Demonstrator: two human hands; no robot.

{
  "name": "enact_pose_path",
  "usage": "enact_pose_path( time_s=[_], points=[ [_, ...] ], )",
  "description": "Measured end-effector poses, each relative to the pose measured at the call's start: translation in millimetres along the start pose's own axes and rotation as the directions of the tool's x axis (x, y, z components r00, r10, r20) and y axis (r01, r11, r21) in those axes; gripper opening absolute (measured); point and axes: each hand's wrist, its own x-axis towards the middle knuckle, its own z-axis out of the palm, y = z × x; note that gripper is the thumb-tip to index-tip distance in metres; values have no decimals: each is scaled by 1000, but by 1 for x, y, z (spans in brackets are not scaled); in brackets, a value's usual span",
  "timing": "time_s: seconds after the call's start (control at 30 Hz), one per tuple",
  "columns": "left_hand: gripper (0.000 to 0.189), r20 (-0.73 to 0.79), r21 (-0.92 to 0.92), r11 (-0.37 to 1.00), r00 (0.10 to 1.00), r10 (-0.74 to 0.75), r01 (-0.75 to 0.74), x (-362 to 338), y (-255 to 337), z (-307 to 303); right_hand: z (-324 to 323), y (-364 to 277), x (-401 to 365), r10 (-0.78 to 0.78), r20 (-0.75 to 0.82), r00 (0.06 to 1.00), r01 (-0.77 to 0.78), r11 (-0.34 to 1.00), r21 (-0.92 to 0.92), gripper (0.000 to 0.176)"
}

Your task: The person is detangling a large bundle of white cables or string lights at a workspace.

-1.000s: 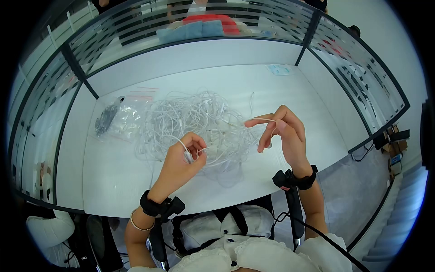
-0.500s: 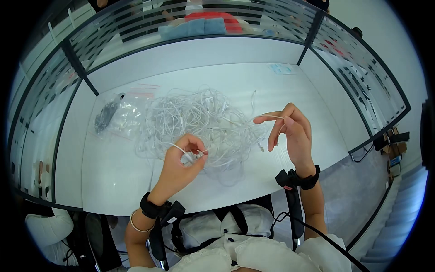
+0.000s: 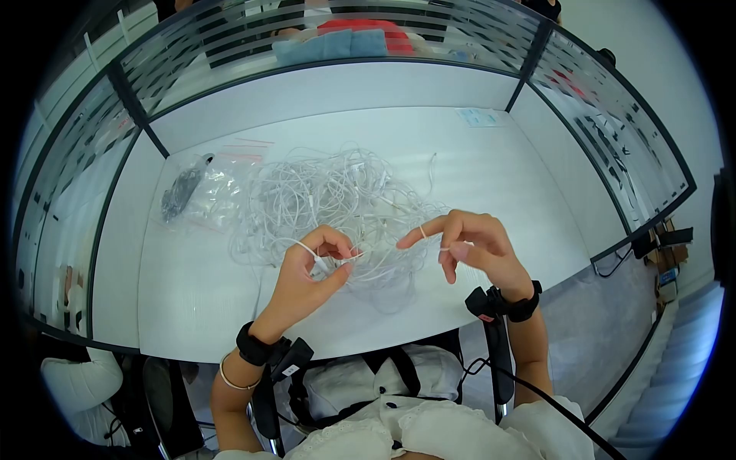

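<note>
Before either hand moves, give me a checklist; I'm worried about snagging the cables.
1. Left hand holding white cable: ok.
2. Right hand holding a thin white strand: ok.
3. Cable pile untangled: not ok, loops cross everywhere.
4. Both hands apart from the plastic bag: ok.
5. Held lengths free of the pile: cannot tell, strands overlap.

The white top has frilled edging and dark buttons. 2 black wrist straps carry black boxes: the left box bears a white label, the right box a red mark. A thin, pale bracelet circles the left forearm.
</note>
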Motion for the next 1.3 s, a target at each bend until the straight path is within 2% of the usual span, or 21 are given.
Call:
enact_pose_path(
  time_s=[0.07,0.2,0.3,0.33,0.43,0.73,0.83,0.87,0.97,1.0,1.1,1.13,1.23,1.3],
  points=[
    [17,-3,-8,1000,1000,3,-3,0,-1,0,4,0,2,-9,55,998,9,1000,-2,16],
    [19,-15,-6,1000,1000,5,-5,0,-6,-1,10,-13,11,218,104,970,-181,941,-284,14],
    [21,-24,7,1000,1000,-9,9,0,-3,-2,21,-10,23,95,124,988,18,719,-694,11],
    [22,-26,15,1000,1000,-15,16,0,-2,-2,25,-4,24,40,78,996,29,692,-721,11],
    [22,-24,-50,999,1000,-9,8,1,-2,-1,32,7,31,-23,104,994,95,644,-759,13],
    [22,-50,-16,1000,999,4,-5,1,0,-4,40,16,35,-53,150,987,153,566,-810,16],
    [20,-68,-28,1000,998,3,-5,1,-2,-5,41,8,35,55,25,998,-13,593,-805,14],
    [20,-75,-30,1000,997,-1,-2,1,-1,-5,38,5,34,90,-40,995,-90,665,-741,13],
    [18,-93,-36,999,996,-13,10,0,-1,-4,24,12,36,-219,-138,966,103,814,-572,10],
    [17,-96,-36,999,995,-17,14,0,-2,-4,18,13,38,-327,-157,932,156,752,-640,7],
    [17,-107,-120,992,993,-45,32,-2,-3,-4,11,-2,35,-210,-310,927,-75,707,-703,9],
    [18,-111,-163,986,992,-57,39,-2,-3,-4,10,-11,33,-37,-347,937,-163,832,-531,13],
    [18,-95,-198,980,994,-54,34,-2,-4,-4,12,-9,32,19,-339,941,-87,978,-187,17],
    [18,-97,-208,978,994,-51,30,-1,-4,-3,16,-8,34,14,-267,964,-38,996,-81,21]
  ],
)
